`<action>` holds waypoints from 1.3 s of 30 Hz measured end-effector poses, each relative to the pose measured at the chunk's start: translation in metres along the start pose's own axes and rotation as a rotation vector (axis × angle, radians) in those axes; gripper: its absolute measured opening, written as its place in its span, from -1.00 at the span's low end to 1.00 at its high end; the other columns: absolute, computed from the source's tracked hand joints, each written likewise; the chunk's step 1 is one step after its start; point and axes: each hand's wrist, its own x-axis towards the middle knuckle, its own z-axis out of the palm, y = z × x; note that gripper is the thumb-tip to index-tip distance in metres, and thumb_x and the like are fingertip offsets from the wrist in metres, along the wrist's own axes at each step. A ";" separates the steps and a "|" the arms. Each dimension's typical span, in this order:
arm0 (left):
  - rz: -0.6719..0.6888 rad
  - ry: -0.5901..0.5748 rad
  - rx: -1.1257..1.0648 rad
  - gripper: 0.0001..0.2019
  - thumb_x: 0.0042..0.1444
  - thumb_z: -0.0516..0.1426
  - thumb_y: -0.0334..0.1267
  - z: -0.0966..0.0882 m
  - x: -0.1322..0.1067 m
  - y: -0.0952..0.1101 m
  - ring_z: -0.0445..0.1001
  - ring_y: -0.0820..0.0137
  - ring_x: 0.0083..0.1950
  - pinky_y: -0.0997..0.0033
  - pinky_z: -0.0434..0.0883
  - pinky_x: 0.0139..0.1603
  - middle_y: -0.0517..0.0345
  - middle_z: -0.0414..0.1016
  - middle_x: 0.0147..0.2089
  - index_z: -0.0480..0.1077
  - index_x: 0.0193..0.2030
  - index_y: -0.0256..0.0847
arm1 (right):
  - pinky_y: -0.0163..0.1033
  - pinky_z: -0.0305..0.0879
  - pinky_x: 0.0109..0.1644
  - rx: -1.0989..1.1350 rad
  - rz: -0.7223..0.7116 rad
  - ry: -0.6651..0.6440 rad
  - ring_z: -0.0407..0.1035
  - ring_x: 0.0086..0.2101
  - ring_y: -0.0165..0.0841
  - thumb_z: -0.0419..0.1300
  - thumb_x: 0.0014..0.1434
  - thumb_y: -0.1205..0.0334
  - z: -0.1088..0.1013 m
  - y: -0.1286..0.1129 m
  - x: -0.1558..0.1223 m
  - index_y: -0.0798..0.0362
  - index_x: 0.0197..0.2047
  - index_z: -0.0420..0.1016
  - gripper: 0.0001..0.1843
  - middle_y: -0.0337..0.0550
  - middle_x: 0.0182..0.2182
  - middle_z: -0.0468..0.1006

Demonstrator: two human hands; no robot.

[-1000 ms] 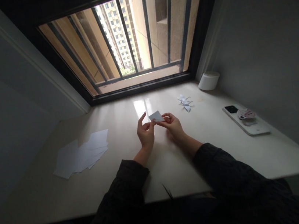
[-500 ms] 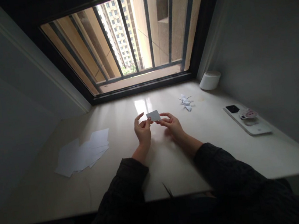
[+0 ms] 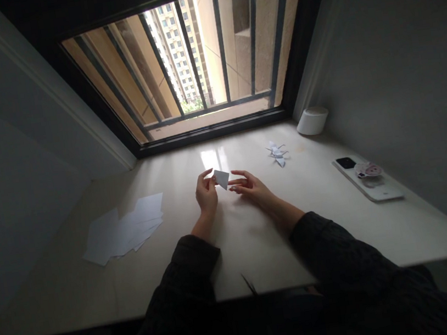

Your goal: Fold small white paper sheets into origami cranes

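Observation:
Above the pale tabletop, a small folded piece of white paper [image 3: 222,179] is pinched by its left edge in my left hand [image 3: 206,193]. It is tilted, with one corner pointing down. My right hand [image 3: 251,186] is just to the right of the paper, thumb and fingers apart, with the fingertips close to its right corner. Whether they touch it I cannot tell. Farther back on the right lies a folded white paper figure [image 3: 277,154] with thin pointed parts.
Several loose white paper sheets [image 3: 126,228] lie overlapping at the left. On the right is a white phone [image 3: 376,186] with a round grip on its back. A white cylindrical object [image 3: 312,121] stands by the barred window [image 3: 200,60]. The table's front edge [image 3: 104,323] is near me.
The folded paper has turned and shifted slightly left with my left hand. My right hand's fingers have come off its edge and spread apart.

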 end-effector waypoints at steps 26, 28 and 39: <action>-0.019 -0.352 -0.081 -0.62 0.16 0.09 0.02 0.000 -0.005 0.013 0.56 0.37 -0.34 0.42 0.42 -0.30 0.07 0.56 -0.26 0.40 0.01 -0.16 | -0.07 0.41 -0.14 -0.510 -0.306 0.131 0.49 -0.26 -0.25 0.24 0.07 0.11 -0.015 -0.009 -0.002 -0.13 0.13 0.41 -0.49 -0.09 0.05 0.50; -0.009 -0.336 -0.104 -0.62 0.10 0.15 0.00 0.000 -0.005 0.015 0.57 0.37 -0.32 0.42 0.43 -0.28 0.05 0.56 -0.23 0.44 -0.02 -0.17 | -0.07 0.42 -0.13 -0.501 -0.313 0.139 0.49 -0.26 -0.25 0.25 0.07 0.10 -0.014 -0.010 -0.003 -0.15 0.14 0.40 -0.47 -0.11 0.08 0.48; 0.046 -0.296 -0.064 -0.63 -0.07 0.30 -0.15 0.000 -0.005 0.012 0.58 0.31 -0.26 0.35 0.47 -0.21 -0.01 0.60 -0.18 0.52 -0.09 -0.18 | -0.06 0.42 -0.13 -0.468 -0.305 0.209 0.48 -0.28 -0.25 0.30 0.02 0.03 -0.014 -0.006 -0.001 -0.07 0.09 0.45 -0.45 -0.06 -0.04 0.56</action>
